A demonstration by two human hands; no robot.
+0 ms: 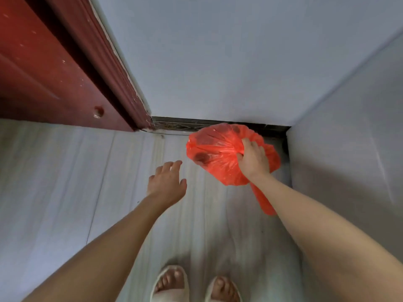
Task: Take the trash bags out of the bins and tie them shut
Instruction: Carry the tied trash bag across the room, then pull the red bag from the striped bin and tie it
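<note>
The right hand (253, 159) grips the gathered neck of the red bag (214, 152), whose body bulges just beyond the fist, low near the corner. The left hand (166, 184), open and empty, should catch the loose tail behind the fist to knot it.

Head camera looks steeply down at a floor (54, 182) corner from close above

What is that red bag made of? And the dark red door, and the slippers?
The red bag looks like thin, shiny plastic: it crinkles where the right hand grips it, and dark shapes show through. The dark red door seems to be painted or varnished wood, with moulded edges and chipped spots. The slippers look soft and pale, maybe foam or fabric; I can't tell which.
</note>
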